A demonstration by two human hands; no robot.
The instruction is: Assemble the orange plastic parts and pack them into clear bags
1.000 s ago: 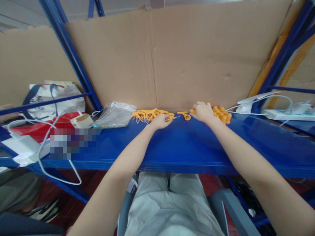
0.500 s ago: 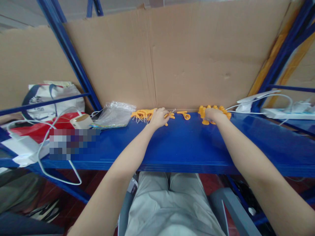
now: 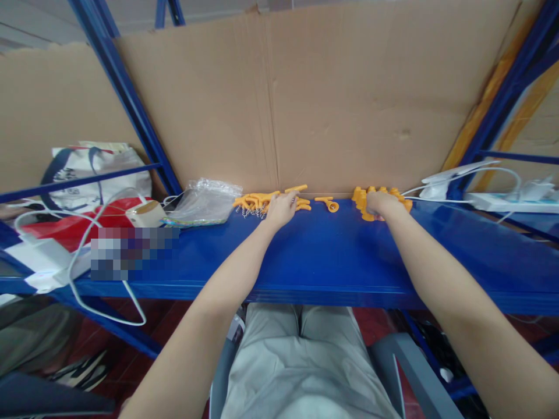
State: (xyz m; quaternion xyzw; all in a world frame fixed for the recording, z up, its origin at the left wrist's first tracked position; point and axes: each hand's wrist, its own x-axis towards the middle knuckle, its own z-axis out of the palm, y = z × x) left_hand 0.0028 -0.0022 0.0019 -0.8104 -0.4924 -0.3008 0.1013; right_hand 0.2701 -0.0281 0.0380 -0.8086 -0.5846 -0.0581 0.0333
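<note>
My left hand (image 3: 282, 209) is at the back of the blue shelf, fingers closed on an orange stick-shaped piece (image 3: 297, 188) that slants up above the fingertips. Under and beside this hand lie several orange stick pieces (image 3: 251, 201) with small silvery chains or springs (image 3: 248, 213). My right hand (image 3: 381, 205) reaches into a cluster of orange knobbed round pieces (image 3: 360, 198). Its fingers point down and look pinched on one of them, though the fingertips are mostly hidden. Between the hands lies an orange piece with a round ring-like end (image 3: 332, 206).
A clear plastic bag (image 3: 205, 203) sits left of the pieces. Farther left are a white charger with cables (image 3: 39, 256), a red bag (image 3: 65, 230) and a white tote bag (image 3: 100, 180). Cardboard (image 3: 349, 105) backs the blue shelf (image 3: 332, 256). A power strip (image 3: 493, 201) is at right.
An orange stick piece now shows raised and slanted above my left fingertips, and a silvery bit near that hand is out of sight. My right hand stays at the round pieces.
</note>
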